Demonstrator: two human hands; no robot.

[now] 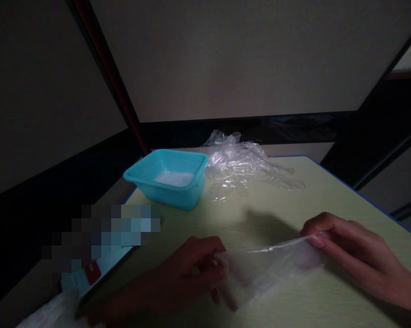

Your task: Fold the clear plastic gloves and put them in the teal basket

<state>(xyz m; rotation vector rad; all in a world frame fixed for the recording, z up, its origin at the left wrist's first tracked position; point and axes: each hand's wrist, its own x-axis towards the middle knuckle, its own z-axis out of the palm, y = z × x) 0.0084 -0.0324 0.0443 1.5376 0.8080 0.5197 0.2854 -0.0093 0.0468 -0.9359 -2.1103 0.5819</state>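
Head view: I have a small clear plastic piece (pixel 274 271) stretched between my hands at the near side of the table (pixel 345 200), right of the middle. I judge it nearly weightless, limp and slick, with no stiffness of its own; it would probably crease or slip sooner than resist, and a hard tug might tear it. The upper edge is the place to hold it, one end in each hand, with light tension to keep it flat. Whether it is one layer or a bag, I cannot tell, nor whether its lower edge touches the tabletop.

My hands are well apart, both clamped on the plastic. My right hand (pixel 352 255) comes in from the right, thumb and forefinger pinching the right end of the upper edge. My left hand (pixel 195 269) reaches in from the near left, in deeper shade, fingers curled and gripping the left end; some fingertips show dimly through the film.

Farther out, a heap of clear plastic (pixel 239 159) lies at the far side, just beside a blue tub (pixel 171 195) with something whitish (pixel 174 177) inside. A pale flat object (pixel 111 259), partly pixelated, sits to the left, and crumpled white material (pixel 57 312) at the near left.
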